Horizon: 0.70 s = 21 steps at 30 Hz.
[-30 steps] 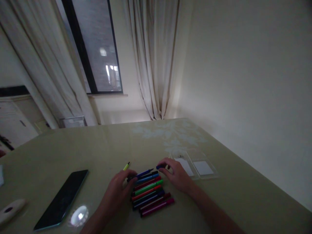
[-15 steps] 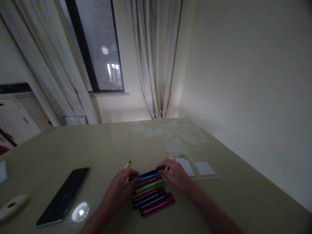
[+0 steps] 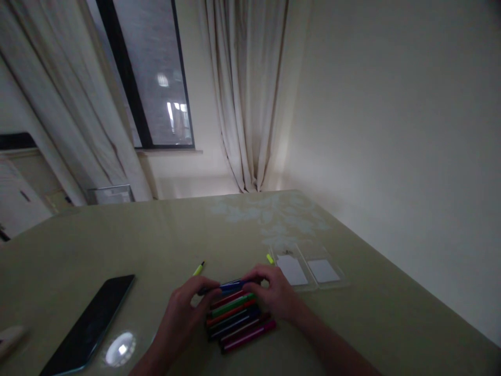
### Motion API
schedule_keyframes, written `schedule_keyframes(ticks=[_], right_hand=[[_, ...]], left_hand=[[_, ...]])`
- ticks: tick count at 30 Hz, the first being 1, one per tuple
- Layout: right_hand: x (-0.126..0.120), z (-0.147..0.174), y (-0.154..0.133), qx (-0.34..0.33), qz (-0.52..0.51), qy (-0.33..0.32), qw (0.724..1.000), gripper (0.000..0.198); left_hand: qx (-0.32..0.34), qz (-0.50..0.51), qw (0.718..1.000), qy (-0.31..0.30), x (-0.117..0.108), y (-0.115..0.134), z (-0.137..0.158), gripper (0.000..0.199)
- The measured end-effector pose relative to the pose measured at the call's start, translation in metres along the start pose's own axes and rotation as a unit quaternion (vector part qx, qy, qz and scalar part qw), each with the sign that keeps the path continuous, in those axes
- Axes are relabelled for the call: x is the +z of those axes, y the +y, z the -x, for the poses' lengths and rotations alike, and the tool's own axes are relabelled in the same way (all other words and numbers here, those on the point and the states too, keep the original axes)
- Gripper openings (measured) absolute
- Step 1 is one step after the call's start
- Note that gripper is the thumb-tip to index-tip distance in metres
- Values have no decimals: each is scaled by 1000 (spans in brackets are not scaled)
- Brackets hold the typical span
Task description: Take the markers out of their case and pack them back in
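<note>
1. Blue marker (image 3: 231,285) spans level between the left hand (image 3: 185,304) and right hand (image 3: 276,293), at the far side of the row of markers (image 3: 234,317) on the worktop (image 3: 164,235).
2. Keeping both ends in line, with light fingertip pressure, should steady it best.
3. Left hand: nearly closed, thumb and fingers pinching one end.
4. Right hand: likewise curled, grasping the other; dim light hides whether a second marker lies beneath.

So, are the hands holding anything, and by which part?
A blue marker: the left hand has one end, the right hand the other.
</note>
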State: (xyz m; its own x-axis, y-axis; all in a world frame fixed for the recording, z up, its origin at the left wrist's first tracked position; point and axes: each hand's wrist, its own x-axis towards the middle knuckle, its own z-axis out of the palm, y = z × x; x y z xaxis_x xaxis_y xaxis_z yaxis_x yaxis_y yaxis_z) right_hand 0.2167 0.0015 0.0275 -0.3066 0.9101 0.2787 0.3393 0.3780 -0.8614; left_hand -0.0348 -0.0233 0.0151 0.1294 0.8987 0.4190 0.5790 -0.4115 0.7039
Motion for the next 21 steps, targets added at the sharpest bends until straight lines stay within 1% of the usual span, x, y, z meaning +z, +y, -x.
schedule_keyframes(ticks=[2,4,6,7,8,10,12,14,17,21], right_hand=[[-9,-3,3,-11,47,3,999,12],[-21,-7,9,-15,136,45,989,16],[-34,-11,19,-1,257,97,961,17],[-38,-12,25,11,314,104,944,17],[-41,-13,29,24,361,102,927,17],[-42,-13,36,44,425,80,901,18],[-38,-12,38,48,452,63,889,18],[-33,-11,37,40,456,59,887,17],[-27,-10,35,25,449,66,891,19],[-26,-11,36,29,448,57,892,31]], left_hand=[[1,-21,1000,-21,1,0,0,22],[7,-39,998,-48,2,-1,0,22],[21,-50,996,-72,4,-4,-1,22],[25,-53,995,-79,5,-6,-1,22],[24,-58,995,-80,4,-8,-2,23],[-2,-78,996,-53,2,-17,-2,29],[-42,-121,992,-10,-2,-27,-2,32],[-71,-171,983,19,-5,-38,-1,33],[-87,-198,976,12,-8,-47,1,30],[-88,-176,980,0,-6,-41,1,30]])
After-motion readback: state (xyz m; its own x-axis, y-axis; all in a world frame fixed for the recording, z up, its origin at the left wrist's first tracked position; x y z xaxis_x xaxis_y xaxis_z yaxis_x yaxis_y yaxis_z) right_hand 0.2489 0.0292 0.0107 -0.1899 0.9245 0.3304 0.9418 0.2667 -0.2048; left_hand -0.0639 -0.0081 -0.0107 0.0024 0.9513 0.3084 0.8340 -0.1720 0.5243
